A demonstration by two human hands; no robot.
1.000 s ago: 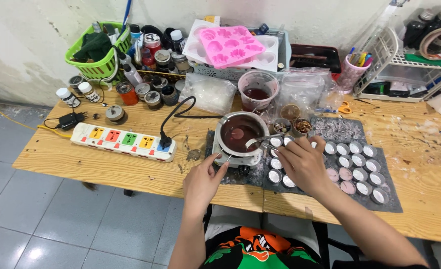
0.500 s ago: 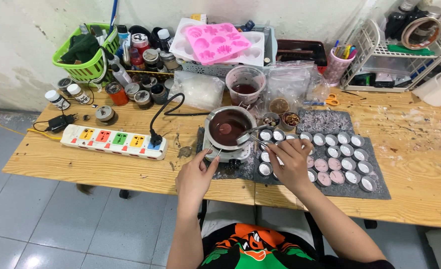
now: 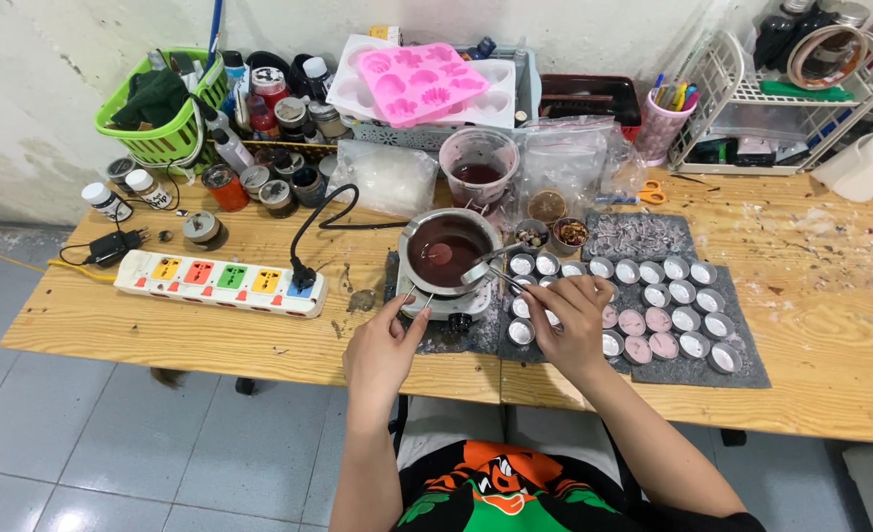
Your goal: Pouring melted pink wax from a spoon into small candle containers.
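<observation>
Wax: dark reddish-brown and glossy, we find it molten in a round metal melting pot (image 3: 448, 249) seated on a small white hot plate (image 3: 443, 302), at the middle of the bench (image 3: 210, 340).
Left hand: the left hand (image 3: 381, 347) sits at the near left edge of the hot plate, its fingers (image 3: 404, 307) pinched shut on a thin wire handle there.
Right hand: the right hand (image 3: 570, 320) has its fingers closed around a metal spoon (image 3: 486, 268), whose bowl rests at the pot's right rim.
Cups: small round foil tealight cups (image 3: 675, 268) stand in rows on a dark grey felt-like mat (image 3: 688, 372), just right of the pot.
Done: we judge four or so cups (image 3: 649, 333) near the mat's front already filled, showing a matt pale pink surface.
Left: most cups look bright and empty; a good deal of wax remains in the pot.
Power: a black cord (image 3: 323, 212) runs from the hot plate to a white power strip (image 3: 222, 282) with coloured switches.
Surroundings: a translucent plastic jug (image 3: 478, 166) with red residue stands behind the pot; a pink silicone mould (image 3: 421, 82) lies on white trays; a green basket (image 3: 161, 108) sits at the far left.
Bench surface: pale pine grain, flecked with wax crumbs on the right.
</observation>
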